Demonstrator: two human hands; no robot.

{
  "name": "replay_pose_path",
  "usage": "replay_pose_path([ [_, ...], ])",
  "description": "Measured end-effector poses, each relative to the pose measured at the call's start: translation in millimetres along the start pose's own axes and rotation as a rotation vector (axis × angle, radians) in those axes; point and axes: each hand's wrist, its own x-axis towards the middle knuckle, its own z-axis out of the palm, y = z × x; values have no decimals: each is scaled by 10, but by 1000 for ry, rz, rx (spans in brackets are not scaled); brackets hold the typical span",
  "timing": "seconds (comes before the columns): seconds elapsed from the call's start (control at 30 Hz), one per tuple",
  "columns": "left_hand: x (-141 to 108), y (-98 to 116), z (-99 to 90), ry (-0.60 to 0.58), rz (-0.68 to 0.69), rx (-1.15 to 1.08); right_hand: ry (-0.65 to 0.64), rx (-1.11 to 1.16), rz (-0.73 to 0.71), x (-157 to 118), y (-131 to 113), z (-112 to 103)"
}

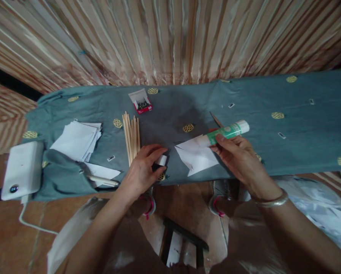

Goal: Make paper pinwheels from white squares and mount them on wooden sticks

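Note:
A green and white glue stick (227, 132) is held in my right hand (241, 156), tilted, its left end over a cut piece of white paper (197, 158) lying on the cloth. My left hand (144, 165) rests near the table's front edge, thumb and fingers curved apart around a small white cap-like object (161, 160); whether they press on it is unclear. Just beyond that hand lies a bundle of wooden sticks (132, 135). A thin pointed brown item (216, 120) shows partly behind the glue stick.
An open red and white box (141, 104) of small dark items stands toward the back. White papers (77, 139) are stacked at left, with a pen (103, 180) on another sheet in front. A white power bank (23, 169) with a cable sits at the left edge.

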Motion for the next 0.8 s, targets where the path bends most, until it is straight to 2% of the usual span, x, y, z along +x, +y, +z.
replay_pose_path([
  [0.13, 17, 40, -8, 33, -33, -68, -49, 63, 44, -26, 15, 75],
  [0.2, 31, 110, 29, 75, -75, -183, -90, 109, 62, -43, 34, 110],
  [0.27, 49, 209, 94, 92, -143, -391, -119, 154, 69, -59, 55, 145],
  [0.37, 89, 356, 207, 91, -298, -824, -142, 211, 81, -66, 69, 192],
  [0.47, 137, 437, 284, 79, -318, -1040, -141, 211, 85, -56, 50, 224],
  [0.63, 193, 441, 332, 85, -249, -1056, -142, 22, -2, -52, 32, 246],
  [0.8, 203, 449, 325, 84, -219, -941, -109, -46, 27, -80, 47, 254],
])
